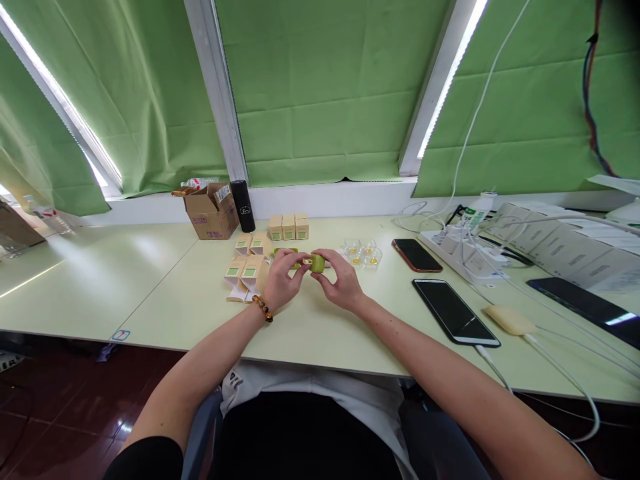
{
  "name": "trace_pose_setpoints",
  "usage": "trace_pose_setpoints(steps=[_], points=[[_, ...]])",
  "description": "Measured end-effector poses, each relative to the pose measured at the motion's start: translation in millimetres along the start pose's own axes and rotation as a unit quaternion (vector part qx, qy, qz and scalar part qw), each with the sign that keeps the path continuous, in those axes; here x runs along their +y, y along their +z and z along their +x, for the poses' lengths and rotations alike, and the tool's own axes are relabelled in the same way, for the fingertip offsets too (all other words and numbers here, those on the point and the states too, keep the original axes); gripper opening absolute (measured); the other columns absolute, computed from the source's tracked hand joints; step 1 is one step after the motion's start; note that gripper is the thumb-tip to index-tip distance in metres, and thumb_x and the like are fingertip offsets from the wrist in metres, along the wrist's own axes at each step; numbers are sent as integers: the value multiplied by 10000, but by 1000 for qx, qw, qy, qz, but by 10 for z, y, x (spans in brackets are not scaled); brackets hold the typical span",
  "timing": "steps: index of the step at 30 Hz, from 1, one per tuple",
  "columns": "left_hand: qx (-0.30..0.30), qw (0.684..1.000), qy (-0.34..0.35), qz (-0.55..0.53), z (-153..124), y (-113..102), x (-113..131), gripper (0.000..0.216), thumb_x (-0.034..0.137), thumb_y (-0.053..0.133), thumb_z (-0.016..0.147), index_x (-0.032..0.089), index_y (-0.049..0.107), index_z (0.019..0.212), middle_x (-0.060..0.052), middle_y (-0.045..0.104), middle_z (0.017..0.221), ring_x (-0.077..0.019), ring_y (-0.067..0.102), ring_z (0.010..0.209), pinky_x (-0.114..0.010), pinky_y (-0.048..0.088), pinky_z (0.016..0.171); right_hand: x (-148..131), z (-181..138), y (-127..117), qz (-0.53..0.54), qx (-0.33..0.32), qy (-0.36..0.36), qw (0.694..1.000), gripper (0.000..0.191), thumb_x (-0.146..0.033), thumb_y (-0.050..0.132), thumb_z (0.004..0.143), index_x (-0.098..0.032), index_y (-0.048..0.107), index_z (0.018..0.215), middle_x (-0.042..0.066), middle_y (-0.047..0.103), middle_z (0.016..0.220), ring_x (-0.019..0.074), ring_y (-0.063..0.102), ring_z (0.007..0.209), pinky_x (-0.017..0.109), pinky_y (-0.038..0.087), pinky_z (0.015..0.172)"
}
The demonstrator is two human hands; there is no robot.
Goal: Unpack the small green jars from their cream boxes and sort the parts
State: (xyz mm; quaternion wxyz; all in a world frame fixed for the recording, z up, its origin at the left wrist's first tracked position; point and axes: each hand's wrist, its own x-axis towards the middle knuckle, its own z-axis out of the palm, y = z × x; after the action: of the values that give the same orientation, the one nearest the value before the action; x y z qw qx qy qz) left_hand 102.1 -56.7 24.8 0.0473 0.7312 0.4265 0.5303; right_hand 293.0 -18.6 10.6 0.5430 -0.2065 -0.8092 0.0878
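Note:
In front of my chest, both hands meet at a small green cylindrical piece (318, 263). My right hand (343, 285) pinches it from the right between thumb and fingers. My left hand (283, 283), with a beaded bracelet on the wrist, closes its fingertips on the left end, where a narrow pale part shows. Partly hidden behind the left hand lies something flat and green (280, 252). Left of that hand are several small cream boxes (254, 270) with green labels and open flaps. Beyond the right hand sit several small clear cups (370, 253) with yellow spots inside.
Closed cream boxes (289, 227) stand in a row further back. At the wall are a cardboard carton (213, 212) and a black bottle (243, 206). Rightward lie phones (456, 311), a power strip (460, 247), loose cables and a row of white boxes (560, 243).

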Motion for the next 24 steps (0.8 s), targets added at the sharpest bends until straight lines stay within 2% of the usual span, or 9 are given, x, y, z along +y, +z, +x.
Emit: trace_pose_setpoints(steps=[8,13,19,22,24], points=[[23,998,-13,-59,-12,21,-29,201,394,691,975,213,778,963,-75,676,940,-178,648,852,-325,578,730,14,-15,1,29,-19,-18,999,455,-306,614,1016,-288,539,1464,128,709,1291,304,681,1215,515,627,984],[11,993,-42,-108,-11,34,-61,278,465,740,937,193,755,878,-60,678,922,-148,663,782,-305,586,712,61,-53,11,56,-26,23,998,455,-369,663,997,-261,550,1424,125,723,1254,275,746,1040,477,659,915],[-15,982,-80,-171,-8,47,-96,315,478,798,878,182,723,801,-33,674,852,-135,669,719,-305,586,699,93,-67,4,55,-43,10,998,377,-351,661,989,-255,594,1347,121,738,1198,257,732,940,474,665,865],[-26,976,-108,-189,-1,45,-95,301,456,820,857,172,726,827,-37,688,862,-140,684,733,-318,591,736,59,-40,-10,69,-45,15,996,382,-323,658,985,-259,596,1357,123,722,1215,252,718,963,461,665,850],[-28,975,-121,-185,5,36,-88,273,425,824,853,171,739,903,-55,706,929,-151,697,771,-331,594,767,20,-9,-24,83,-38,19,996,393,-283,657,975,-272,604,1365,126,685,1266,262,698,1058,449,661,862]])
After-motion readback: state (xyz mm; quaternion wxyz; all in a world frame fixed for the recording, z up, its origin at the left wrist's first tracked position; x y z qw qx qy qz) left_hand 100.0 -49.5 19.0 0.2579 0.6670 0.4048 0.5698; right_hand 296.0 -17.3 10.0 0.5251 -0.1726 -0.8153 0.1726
